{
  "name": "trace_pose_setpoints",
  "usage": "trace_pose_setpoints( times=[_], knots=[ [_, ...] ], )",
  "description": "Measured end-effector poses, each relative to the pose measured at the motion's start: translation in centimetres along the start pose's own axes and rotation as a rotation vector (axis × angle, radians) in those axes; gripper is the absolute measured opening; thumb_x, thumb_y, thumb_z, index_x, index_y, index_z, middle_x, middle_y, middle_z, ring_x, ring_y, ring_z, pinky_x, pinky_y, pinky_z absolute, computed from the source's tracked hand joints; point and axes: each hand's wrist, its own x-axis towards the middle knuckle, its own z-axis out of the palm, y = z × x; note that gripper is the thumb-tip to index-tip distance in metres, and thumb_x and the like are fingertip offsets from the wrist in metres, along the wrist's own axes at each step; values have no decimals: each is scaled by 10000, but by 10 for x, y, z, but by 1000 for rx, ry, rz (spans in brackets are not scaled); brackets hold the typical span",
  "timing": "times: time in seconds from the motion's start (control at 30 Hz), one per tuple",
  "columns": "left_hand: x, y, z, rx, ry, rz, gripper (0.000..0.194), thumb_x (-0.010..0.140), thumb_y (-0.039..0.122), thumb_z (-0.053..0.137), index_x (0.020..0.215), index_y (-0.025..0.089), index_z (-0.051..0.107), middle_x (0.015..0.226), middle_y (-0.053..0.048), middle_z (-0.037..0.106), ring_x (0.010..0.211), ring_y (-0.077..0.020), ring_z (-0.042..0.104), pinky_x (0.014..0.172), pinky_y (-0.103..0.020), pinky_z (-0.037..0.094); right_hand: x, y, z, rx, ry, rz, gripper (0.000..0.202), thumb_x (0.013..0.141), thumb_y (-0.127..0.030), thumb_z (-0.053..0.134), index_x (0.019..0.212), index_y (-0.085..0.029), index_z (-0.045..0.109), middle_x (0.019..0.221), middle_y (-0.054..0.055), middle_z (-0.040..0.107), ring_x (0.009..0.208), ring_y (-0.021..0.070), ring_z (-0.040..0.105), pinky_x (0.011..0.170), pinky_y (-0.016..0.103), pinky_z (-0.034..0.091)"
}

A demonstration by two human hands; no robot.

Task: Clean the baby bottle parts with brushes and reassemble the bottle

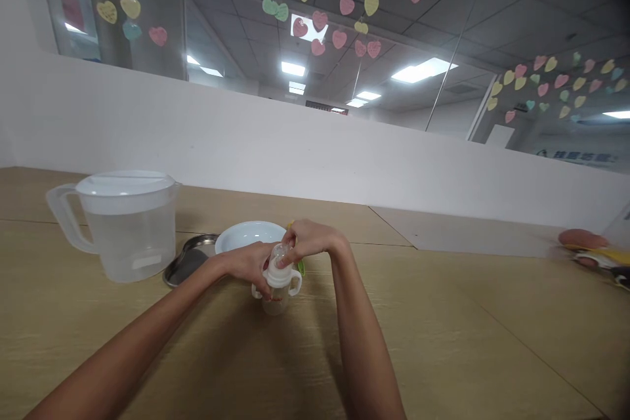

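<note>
A clear baby bottle (274, 306) with a white collar and two white side handles stands upright on the wooden table. My left hand (250, 266) is wrapped round its left side near the collar. From above and the right, the fingers of my right hand (311, 240) close on the clear domed cap (280, 254) at the top. Whether the cap is seated or loose I cannot tell. Right behind the bottle is a white bowl (246, 233), partly covered by my hands. Something green (301, 267) peeks out beside the right handle.
A large clear lidded pitcher (135, 236) stands at the left. Between it and the bowl lies a metal tray (184, 266). At the far right edge are blurred reddish and yellow items (583, 239). A white wall (295, 151) with windows above runs behind the table.
</note>
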Motion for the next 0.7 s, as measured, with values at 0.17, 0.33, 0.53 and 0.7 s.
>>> trace_pose_setpoints(
  times=[0.17,0.33,0.53,0.7],
  knots=[
    [0,-2,0,-26,-47,-24,489,514,383,729,929,179,574,883,-3,623,844,-215,575,703,-248,418,1,-2,1,6,-1,20,388,550,-456,716,805,-167,676,763,10,641,681,139,569,528,203,371],
    [0,-1,1,5,-63,-41,431,526,392,721,878,189,576,855,10,624,816,-207,578,693,-245,413,-18,-8,-4,37,121,-33,476,559,-356,743,988,-169,658,903,37,647,767,151,573,629,228,421],
    [-7,3,-7,60,-59,-44,781,478,382,753,1186,220,465,1122,-30,586,1010,-241,536,829,-261,401,-46,3,-15,158,447,-55,393,629,-247,688,1009,-178,618,1004,49,629,926,163,553,812,287,427],
    [-32,9,-39,79,-3,-164,1077,487,448,751,1390,231,205,1354,-105,418,1169,-266,435,908,-294,378,-8,28,-2,196,462,20,442,610,-193,667,1034,-157,548,979,46,602,853,146,555,745,264,436]
  ],
)
